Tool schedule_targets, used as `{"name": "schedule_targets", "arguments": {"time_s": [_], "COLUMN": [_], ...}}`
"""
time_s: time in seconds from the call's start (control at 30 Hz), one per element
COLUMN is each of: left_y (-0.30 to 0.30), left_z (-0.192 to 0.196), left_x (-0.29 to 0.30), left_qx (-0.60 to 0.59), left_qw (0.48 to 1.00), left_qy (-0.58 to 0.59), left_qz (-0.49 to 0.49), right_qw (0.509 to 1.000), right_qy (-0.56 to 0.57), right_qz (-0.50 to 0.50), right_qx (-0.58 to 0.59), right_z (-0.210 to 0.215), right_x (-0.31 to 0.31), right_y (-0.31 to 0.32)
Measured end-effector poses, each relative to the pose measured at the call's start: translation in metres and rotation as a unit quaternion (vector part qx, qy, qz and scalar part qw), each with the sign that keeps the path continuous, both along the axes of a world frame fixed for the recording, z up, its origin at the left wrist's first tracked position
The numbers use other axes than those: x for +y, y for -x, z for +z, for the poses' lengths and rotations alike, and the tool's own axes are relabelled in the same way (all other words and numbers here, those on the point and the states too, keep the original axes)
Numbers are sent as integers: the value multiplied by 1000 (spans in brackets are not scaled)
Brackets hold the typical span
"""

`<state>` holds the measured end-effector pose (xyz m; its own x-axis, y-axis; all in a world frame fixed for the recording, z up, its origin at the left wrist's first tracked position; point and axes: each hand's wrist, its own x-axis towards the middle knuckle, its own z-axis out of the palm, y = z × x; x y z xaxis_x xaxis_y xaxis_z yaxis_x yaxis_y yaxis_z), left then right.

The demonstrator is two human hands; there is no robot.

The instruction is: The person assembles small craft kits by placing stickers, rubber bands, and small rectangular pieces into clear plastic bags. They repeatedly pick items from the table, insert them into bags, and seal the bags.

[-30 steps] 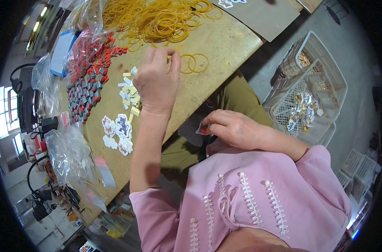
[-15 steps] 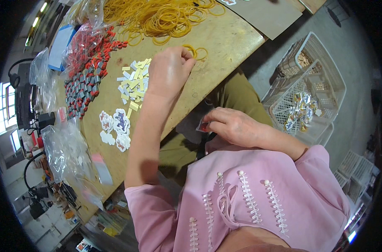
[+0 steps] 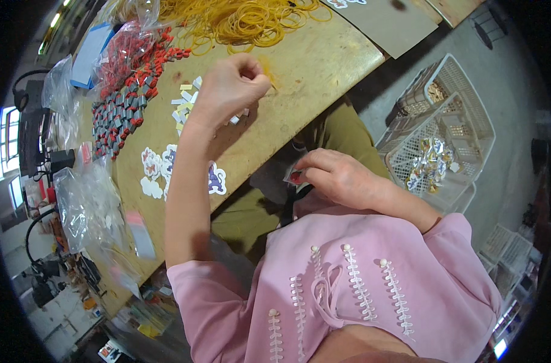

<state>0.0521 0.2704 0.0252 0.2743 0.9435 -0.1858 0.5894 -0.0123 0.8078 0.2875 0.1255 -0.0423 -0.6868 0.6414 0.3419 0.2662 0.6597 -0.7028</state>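
Over the table, my left hand (image 3: 232, 88) is closed in a pinch, with a motion-blurred yellow rubber band (image 3: 270, 74) at its fingertips. Below it lie small white and pale-yellow folded paper pieces (image 3: 183, 106), partly covered by the hand. In front of my lap, my right hand (image 3: 339, 175) grips a small clear plastic bag (image 3: 289, 175) with something red inside. Cut-out printed stickers or cards (image 3: 152, 162) lie beside my left forearm, which hides some of them; a purple one (image 3: 215, 179) shows at its right.
A heap of yellow rubber bands (image 3: 257, 27) covers the table's far side. Grey-and-red small parts (image 3: 119, 112) spread at the left, near clear plastic bags (image 3: 85, 206). White plastic baskets (image 3: 484, 130) stand on the floor at right, one holding shiny small packets (image 3: 432, 160).
My left hand has drawn back leftward from the loose rubber bands, and a yellow band now blurs at its fingers. My right hand stays nearly still with the small bag.
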Motion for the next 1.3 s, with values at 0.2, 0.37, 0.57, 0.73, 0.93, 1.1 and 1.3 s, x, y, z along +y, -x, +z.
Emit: {"name": "schedule_targets", "arguments": {"time_s": [0.2,0.37,0.57,0.73,0.93,1.1,1.3], "left_y": [24,44,34,24,42,56,59], "left_z": [3,3,35,31,25,42,46], "left_x": [-25,-53,-117,-163,-178,-185,-183], "left_qx": [-187,-292,-381,-141,120,199,349], "left_qw": [969,943,917,966,913,930,900], "left_qy": [118,67,-16,-196,-389,-304,-24], "left_qz": [112,143,115,88,8,-60,-259], "right_qw": [1000,999,996,994,994,994,980], "right_qy": [-3,-1,24,-12,41,45,85], "right_qz": [-29,-29,-9,19,34,78,175], "right_qx": [-7,45,81,106,96,59,38], "right_z": [8,30,61,62,65,66,65], "right_x": [1,9,20,25,18,19,8], "right_y": [5,16,39,50,60,60,70]}}
